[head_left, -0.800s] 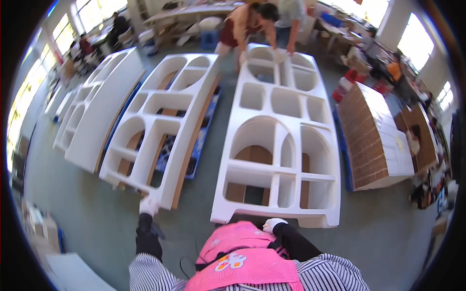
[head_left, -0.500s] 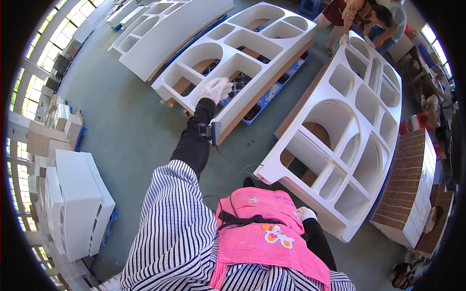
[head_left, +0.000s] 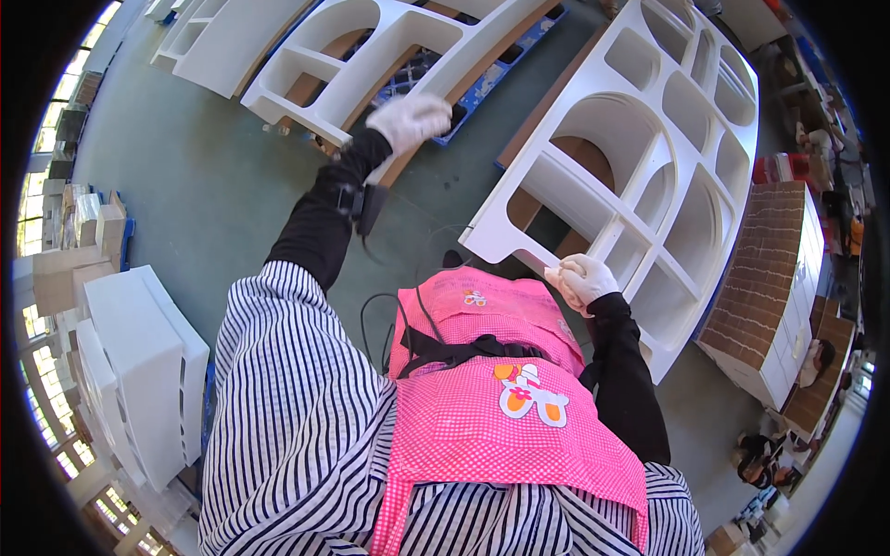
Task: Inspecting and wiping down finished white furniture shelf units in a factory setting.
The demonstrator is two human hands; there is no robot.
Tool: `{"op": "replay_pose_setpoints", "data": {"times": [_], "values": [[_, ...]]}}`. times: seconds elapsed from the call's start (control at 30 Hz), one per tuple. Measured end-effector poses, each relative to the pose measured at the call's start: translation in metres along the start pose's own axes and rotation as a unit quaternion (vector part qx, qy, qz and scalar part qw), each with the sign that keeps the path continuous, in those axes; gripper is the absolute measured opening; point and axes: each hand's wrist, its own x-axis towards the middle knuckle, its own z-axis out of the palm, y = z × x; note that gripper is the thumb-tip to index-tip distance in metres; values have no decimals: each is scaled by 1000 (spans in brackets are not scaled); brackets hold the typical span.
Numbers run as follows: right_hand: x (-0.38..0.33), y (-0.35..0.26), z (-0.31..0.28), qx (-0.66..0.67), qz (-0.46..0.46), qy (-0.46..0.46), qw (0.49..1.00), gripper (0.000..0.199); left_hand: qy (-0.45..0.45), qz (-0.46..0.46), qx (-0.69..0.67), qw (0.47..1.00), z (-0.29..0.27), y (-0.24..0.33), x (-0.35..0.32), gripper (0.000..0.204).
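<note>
1. the two gloved hands are well apart. the left hand [head_left: 408, 122], blurred, is in front of the near end of the left white shelf unit [head_left: 408, 32]; whether it touches the unit, or how its fingers are set, i cannot tell.
2. the right hand [head_left: 584, 281] is curled into a fist just beside the near edge of the right white shelf unit [head_left: 649, 111]; i can make out nothing clamped in it, and contact with the rim is unclear.
3. both units lie with their cells facing up, running from near to far; the left one sits above a brown board [head_left: 468, 82] and a blue pallet [head_left: 501, 79].
4. each would probably be heavy and awkward for one person (the length alone suggests a hold at both ends), and stiff, with little bend in the frame.
5. the white finish looks smooth, so gloves may slip on flat faces; corners and thin dividers seem likeliest to chip.
6. the better hold is likely the outer side walls, or under the recessed near edge with fingers hooked below; the slim dividers look like poor handles.
</note>
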Motion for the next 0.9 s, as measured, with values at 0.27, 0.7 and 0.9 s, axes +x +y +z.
{"op": "replay_pose_setpoints", "data": {"times": [0.27, 0.7, 0.9], "values": [[-29, 19, 17, -52, 134, -145, 979, 22, -375, -294, -18, 879, 218, -47, -209, 72], [0, 25, 13, -239, 149, -230, 931, 26, -658, -233, 202, 688, 56, 9, -297, 34], [-2, 48, 8, -195, 126, -191, 954, 20, -505, -464, 191, 703, 82, 87, -263, 60]]}}
